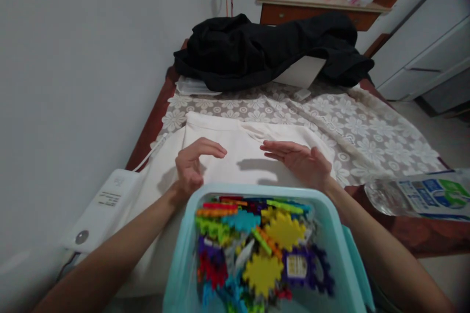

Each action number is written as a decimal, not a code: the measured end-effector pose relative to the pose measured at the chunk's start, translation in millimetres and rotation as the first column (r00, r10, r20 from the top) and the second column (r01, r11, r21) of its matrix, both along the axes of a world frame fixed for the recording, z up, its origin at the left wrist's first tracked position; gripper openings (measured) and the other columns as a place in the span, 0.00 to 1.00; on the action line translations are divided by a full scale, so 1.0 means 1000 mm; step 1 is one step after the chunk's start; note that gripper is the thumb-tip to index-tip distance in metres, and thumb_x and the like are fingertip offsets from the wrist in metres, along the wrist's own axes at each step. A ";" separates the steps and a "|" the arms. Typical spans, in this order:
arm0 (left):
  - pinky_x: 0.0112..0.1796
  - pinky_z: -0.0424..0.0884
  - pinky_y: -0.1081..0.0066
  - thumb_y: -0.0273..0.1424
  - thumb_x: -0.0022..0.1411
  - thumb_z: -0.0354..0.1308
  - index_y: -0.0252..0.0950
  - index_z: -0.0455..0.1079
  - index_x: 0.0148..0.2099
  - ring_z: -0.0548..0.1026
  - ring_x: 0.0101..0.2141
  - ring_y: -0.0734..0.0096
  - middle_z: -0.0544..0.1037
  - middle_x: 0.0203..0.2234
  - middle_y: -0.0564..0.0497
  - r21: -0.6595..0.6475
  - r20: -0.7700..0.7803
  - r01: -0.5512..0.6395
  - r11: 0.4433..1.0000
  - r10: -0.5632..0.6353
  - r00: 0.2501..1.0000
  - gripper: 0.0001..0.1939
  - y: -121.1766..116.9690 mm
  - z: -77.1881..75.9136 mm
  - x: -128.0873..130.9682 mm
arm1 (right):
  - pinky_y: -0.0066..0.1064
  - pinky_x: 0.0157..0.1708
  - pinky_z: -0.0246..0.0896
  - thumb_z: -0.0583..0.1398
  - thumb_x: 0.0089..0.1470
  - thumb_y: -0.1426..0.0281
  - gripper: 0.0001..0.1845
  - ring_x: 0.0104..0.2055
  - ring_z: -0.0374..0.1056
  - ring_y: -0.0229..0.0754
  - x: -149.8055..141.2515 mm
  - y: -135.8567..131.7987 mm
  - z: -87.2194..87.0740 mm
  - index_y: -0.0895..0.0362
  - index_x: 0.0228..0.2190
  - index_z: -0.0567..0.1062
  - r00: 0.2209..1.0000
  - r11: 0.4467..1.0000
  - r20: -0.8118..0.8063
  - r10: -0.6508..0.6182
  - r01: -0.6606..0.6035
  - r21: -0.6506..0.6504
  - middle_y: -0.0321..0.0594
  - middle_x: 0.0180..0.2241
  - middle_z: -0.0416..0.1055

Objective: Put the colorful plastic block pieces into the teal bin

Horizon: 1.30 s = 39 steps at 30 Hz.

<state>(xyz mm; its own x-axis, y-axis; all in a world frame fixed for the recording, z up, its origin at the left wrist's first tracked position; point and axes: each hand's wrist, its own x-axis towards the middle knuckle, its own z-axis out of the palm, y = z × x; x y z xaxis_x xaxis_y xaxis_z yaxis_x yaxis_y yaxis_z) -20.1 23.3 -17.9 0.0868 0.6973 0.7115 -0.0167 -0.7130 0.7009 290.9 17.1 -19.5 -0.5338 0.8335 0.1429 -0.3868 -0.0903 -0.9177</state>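
Observation:
My left hand (pixel 194 161) hovers above a white cloth (pixel 227 166), its fingers curved and apart from the thumb, with nothing in it. Opposite it, my right hand (pixel 299 159) is held with the fingers stretched out toward the left, also holding nothing. Just in front of me stands a light blue plastic bin (pixel 257 190), between my forearms. Many coloured plastic gear pieces fill it, among them a yellow gear (pixel 263 273), another yellow gear (pixel 285 231) and a purple piece (pixel 295 266) with a pale label.
A white power strip or box (pixel 110 205) with a cable lies at the left by the wall. A clear plastic bottle (pixel 418 194) lies on the right. Black cloth (pixel 264 49) is heaped at the back of the table, over a flower-patterned tablecloth (pixel 352 127).

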 end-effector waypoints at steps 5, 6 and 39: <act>0.36 0.74 0.64 0.50 0.70 0.59 0.36 0.83 0.37 0.80 0.32 0.61 0.84 0.29 0.42 -0.186 -0.123 0.193 0.963 -0.217 0.968 0.23 -0.011 0.006 -0.001 | 0.54 0.64 0.62 0.60 0.60 0.41 0.37 0.64 0.69 0.61 -0.007 -0.011 -0.001 0.53 0.58 0.80 0.989 0.984 -0.010 0.149 -0.148 0.097 0.49 0.63 0.74; 0.34 0.73 0.65 0.49 0.71 0.58 0.35 0.83 0.37 0.80 0.31 0.62 0.84 0.29 0.42 -0.238 -0.081 0.208 0.949 -0.233 0.969 0.23 -0.012 0.007 0.000 | 0.54 0.63 0.63 0.59 0.60 0.41 0.37 0.62 0.70 0.61 -0.008 -0.012 -0.001 0.52 0.58 0.80 0.985 0.980 -0.020 0.173 -0.170 0.105 0.49 0.63 0.74; 0.50 0.74 0.50 0.66 0.67 0.44 0.36 0.81 0.34 0.80 0.42 0.46 0.82 0.29 0.38 -0.422 0.131 0.378 0.824 -0.357 0.925 0.41 -0.014 0.022 0.007 | 0.40 0.59 0.70 0.68 0.57 0.63 0.20 0.58 0.75 0.50 0.025 0.004 0.006 0.51 0.51 0.84 0.970 0.973 0.163 0.178 -0.149 -0.175 0.44 0.58 0.79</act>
<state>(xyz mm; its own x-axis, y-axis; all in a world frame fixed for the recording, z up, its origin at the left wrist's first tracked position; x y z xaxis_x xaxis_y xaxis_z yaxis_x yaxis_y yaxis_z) -13.2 8.9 4.2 0.3744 0.8563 0.3557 -0.2551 -0.2737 0.9274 315.5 21.0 -13.5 -0.6690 0.7373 -0.0942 -0.1876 -0.2901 -0.9384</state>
